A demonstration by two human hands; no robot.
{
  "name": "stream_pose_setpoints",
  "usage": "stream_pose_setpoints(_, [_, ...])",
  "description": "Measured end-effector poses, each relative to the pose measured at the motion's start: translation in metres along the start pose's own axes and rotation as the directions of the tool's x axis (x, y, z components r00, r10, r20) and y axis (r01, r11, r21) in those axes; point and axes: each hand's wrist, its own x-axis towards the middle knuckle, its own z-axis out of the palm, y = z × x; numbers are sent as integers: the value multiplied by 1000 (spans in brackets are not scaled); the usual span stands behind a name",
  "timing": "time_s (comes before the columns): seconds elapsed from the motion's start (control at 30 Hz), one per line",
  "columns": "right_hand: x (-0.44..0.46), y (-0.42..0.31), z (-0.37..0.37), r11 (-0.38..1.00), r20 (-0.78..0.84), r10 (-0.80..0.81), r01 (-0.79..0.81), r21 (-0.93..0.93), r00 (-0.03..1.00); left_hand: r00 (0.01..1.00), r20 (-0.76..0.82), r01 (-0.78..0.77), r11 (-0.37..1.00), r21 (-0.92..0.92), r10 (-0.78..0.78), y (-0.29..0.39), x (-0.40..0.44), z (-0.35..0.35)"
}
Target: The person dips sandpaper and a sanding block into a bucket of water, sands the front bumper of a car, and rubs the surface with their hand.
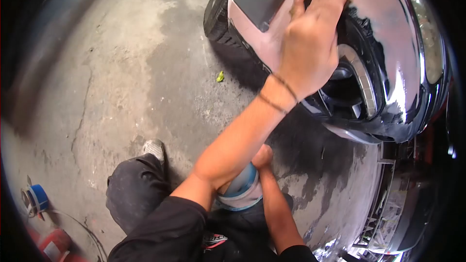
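My left hand [310, 43] reaches across to a car's front bumper [388, 29], whose pinkish-grey surface looks dull and sanded. Its fingers lie close together with the thumb apart. A dark edge shows under and between them, but what it belongs to is hidden. By my lap, my right hand [262, 156] is closed at the upper edge of a blue container [244, 182] with a pale lower band. My left forearm covers part of that container.
The car's tyre [216, 22] stands beside the bumper, and a headlight [425, 29] is at the right. On the concrete floor [121, 68] lie a small yellow-green scrap [220, 76], a blue roll [38, 198] and a red object [56, 245]. Wet patches mark the floor.
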Motion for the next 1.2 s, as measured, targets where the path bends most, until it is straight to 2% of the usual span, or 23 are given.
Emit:
stream_pose_setpoints(0.03, [2,1,0,999,-3,-34,34,18,999,1000,-5,-16,1000,1,16,2,-11,-1])
stream_pose_setpoints(0.1, [0,9,9,997,-45,-45,48,56,998,984,-81,162,987,18,-160,14,-35,-7])
stream_pose_setpoints(0.13, [-2,17,17,996,-94,-74,78,46,993,980,-73,186,982,17,-184,15,-41,-6])
stream_pose_setpoints(0.2, [5,14,10,993,-149,-105,111,29,983,983,-75,164,986,-18,-165,12,-25,-5])
stream_pose_setpoints(0.27, [3,-2,-1,999,0,32,-32,-20,999,991,-58,115,992,-44,-117,3,-5,-5])
stream_pose_setpoints(0.33, [-3,-2,-1,999,21,35,-35,0,999,990,-48,129,991,-26,-130,3,-12,-7])
stream_pose_setpoints(0.37, [5,-4,-2,999,13,28,-29,21,1000,992,-42,117,993,-22,-118,2,-11,-7])
stream_pose_setpoints(0.5, [5,9,10,993,-95,-95,101,63,991,972,-51,229,973,-27,-230,15,-35,-14])
stream_pose_setpoints(0.6, [10,0,2,1000,-45,18,-18,12,999,989,-15,149,989,-5,-149,-8,-14,-10])
stream_pose_setpoints(0.63, [6,-5,1,998,-18,66,-66,-8,998,985,-2,171,985,-2,-171,-11,-18,-11])
stream_pose_setpoints(0.7, [7,-9,0,997,-33,71,-70,22,997,992,-5,127,992,-19,-127,-17,-10,-10])
stream_pose_setpoints(0.77, [6,-7,-1,998,-27,33,-32,52,999,979,-24,202,978,-60,-204,-1,-28,-14])
stream_pose_setpoints(0.8, [6,-4,4,999,-57,-7,9,44,998,976,-27,214,976,-51,-215,5,-33,-14])
stream_pose_setpoints(0.87, [3,2,7,999,-45,16,-14,43,999,969,-33,242,969,-44,-244,5,-34,-14])
stream_pose_setpoints(0.97, [-5,-7,0,992,-18,88,-86,93,996,991,11,132,986,101,-134,-19,-4,-15])
stream_pose_setpoints(1.1, [6,-8,1,997,-30,48,-46,66,998,978,-7,208,976,71,-208,-6,-28,-15])
stream_pose_setpoints(1.2, [3,1,6,997,-114,-51,57,53,992,970,-28,243,966,93,-241,3,-39,-13])
